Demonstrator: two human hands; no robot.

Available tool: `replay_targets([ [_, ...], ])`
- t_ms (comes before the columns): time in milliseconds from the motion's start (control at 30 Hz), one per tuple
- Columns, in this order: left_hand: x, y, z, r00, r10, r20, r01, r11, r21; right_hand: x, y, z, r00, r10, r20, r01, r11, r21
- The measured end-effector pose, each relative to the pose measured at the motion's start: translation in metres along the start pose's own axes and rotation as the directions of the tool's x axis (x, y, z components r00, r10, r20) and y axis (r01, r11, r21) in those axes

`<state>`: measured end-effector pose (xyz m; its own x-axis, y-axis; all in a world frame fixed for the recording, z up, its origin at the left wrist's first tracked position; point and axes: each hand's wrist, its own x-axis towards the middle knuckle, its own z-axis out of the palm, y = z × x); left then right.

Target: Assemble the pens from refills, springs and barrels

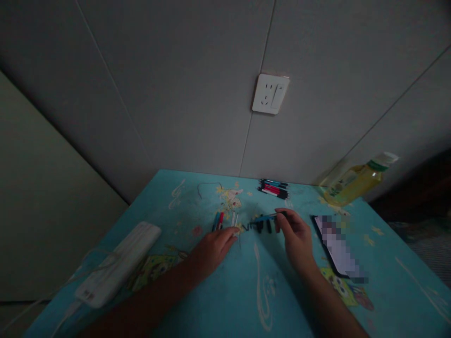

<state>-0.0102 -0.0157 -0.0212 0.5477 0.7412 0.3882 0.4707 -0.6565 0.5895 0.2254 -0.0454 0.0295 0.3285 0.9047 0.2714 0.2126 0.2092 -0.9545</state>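
Note:
My right hand (295,234) pinches a blue pen (265,218) between thumb and fingers, holding it nearly level with its end pointing left. Below that pen lie small black pieces (260,227), like pen caps or grips. My left hand (219,245) rests on the table with its fingers pressed together. Its fingertips are at the lower ends of some clear slim tubes (234,218); whether they grip one is hidden. Just left of the tubes lie a blue pen barrel (215,221) and a red pen barrel (221,218). Small dark coiled bits (245,227) sit between my hands.
Several assembled-looking pens (273,188) lie grouped near the wall. A yellow liquid bottle (357,182) stands at the back right, a phone (333,244) by my right arm. A white power strip (120,263) with cables is at left. The table (282,300) has a blue patterned cover.

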Motion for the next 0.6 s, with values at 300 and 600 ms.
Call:
replay_targets([
  [300, -0.001, 0.002, -0.003, 1.0, 0.02, 0.016, -0.021, 0.999, 0.05, 0.014, 0.009, -0.016, 0.995, -0.088, -0.05, 0.064, 0.93, -0.361],
  [600, 0.0, 0.009, -0.01, 0.996, 0.068, 0.051, -0.076, 0.983, 0.169, 0.015, 0.012, -0.016, 0.996, -0.082, 0.019, 0.08, 0.862, -0.5],
])
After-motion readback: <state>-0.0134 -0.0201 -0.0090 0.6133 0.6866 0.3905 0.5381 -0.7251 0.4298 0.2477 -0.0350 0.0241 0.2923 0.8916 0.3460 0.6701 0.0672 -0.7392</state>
